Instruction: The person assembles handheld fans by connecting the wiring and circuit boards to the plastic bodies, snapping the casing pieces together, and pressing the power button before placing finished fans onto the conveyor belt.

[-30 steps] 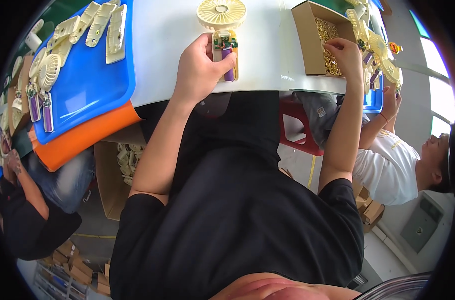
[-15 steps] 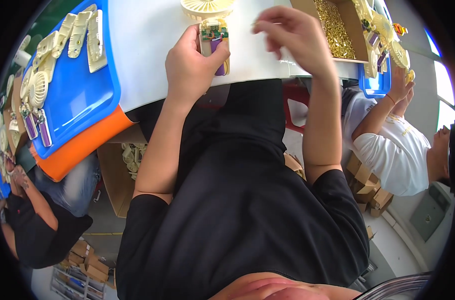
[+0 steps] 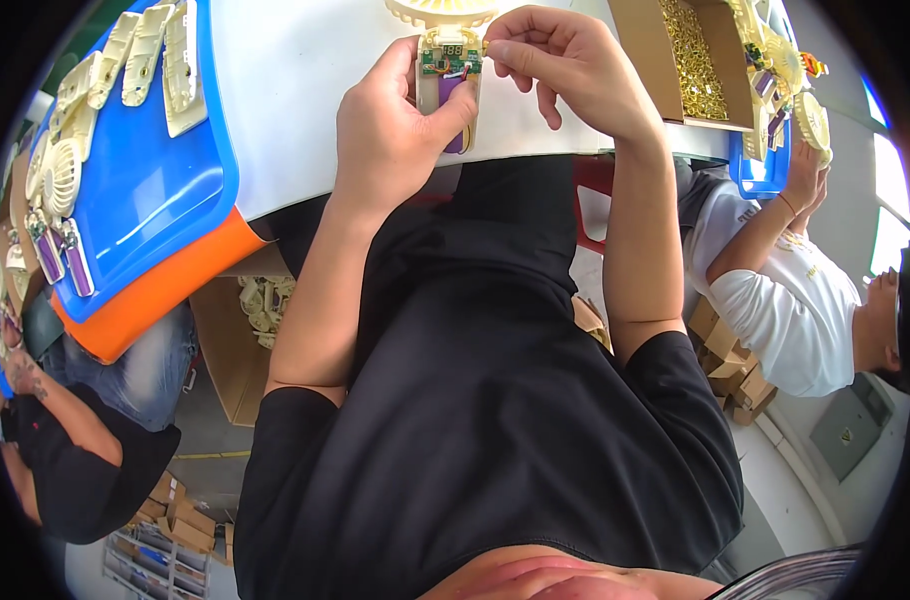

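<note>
The fan (image 3: pixel 447 70) lies on the far side of the white table (image 3: pixel 295 90), right in front of the person. It is cream, with a round ribbed head at the far end and an open handle. Inside the handle sit one small green board and one purple battery. The left hand (image 3: pixel 395 130) grips the handle from the left, thumb across the battery. The right hand (image 3: pixel 565 70) pinches its fingertips at the top right of the board; what they pinch is too small to see. To the right stands one brown box (image 3: pixel 635 30) full of gold bits. To the left lies one blue tray (image 3: pixel 145 190) on one orange tray (image 3: pixel 165 290), holding cream shells (image 3: pixel 165 50), at least four. A second person in white (image 3: pixel 785 300) works at the far right beside another blue tray (image 3: pixel 760 175).
</note>
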The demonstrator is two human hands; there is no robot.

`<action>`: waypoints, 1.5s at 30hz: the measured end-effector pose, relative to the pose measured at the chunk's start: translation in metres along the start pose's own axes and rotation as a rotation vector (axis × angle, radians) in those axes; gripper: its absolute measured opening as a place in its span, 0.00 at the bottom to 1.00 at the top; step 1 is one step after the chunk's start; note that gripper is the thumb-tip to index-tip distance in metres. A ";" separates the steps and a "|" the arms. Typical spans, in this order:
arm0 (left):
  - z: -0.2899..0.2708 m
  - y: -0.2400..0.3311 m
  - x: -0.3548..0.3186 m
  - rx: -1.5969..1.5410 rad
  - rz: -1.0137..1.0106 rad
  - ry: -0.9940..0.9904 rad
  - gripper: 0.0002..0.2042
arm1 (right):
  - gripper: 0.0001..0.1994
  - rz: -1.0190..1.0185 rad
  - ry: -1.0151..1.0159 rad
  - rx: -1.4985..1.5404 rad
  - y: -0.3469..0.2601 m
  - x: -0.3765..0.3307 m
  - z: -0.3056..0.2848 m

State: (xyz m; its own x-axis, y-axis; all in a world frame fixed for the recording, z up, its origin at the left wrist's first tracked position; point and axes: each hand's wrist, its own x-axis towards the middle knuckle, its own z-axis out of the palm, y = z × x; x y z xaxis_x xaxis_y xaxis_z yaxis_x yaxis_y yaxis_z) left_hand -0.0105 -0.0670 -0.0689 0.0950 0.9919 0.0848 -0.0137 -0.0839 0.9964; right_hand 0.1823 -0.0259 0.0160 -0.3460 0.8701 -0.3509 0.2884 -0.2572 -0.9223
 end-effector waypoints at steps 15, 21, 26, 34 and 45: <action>0.001 0.001 -0.001 0.133 0.015 -0.002 0.13 | 0.09 0.066 0.082 -0.068 -0.009 0.001 0.002; 0.000 0.004 -0.002 0.168 0.036 -0.005 0.13 | 0.08 -0.121 0.175 -0.227 0.021 0.005 0.005; 0.000 0.001 -0.001 0.149 0.060 -0.016 0.14 | 0.08 -0.133 0.189 -0.173 0.019 0.002 0.009; -0.002 0.000 0.000 0.071 0.076 -0.036 0.14 | 0.12 -0.099 0.096 0.028 0.034 0.011 0.005; 0.003 0.003 -0.003 0.104 0.011 0.040 0.15 | 0.10 -0.477 0.536 -0.459 0.026 -0.044 -0.011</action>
State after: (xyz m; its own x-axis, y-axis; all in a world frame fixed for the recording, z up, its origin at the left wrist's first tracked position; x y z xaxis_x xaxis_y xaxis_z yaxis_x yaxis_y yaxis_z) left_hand -0.0075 -0.0703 -0.0663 0.0558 0.9937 0.0972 0.0887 -0.1019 0.9908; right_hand 0.2148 -0.0661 0.0089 -0.0866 0.9533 0.2893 0.5929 0.2827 -0.7540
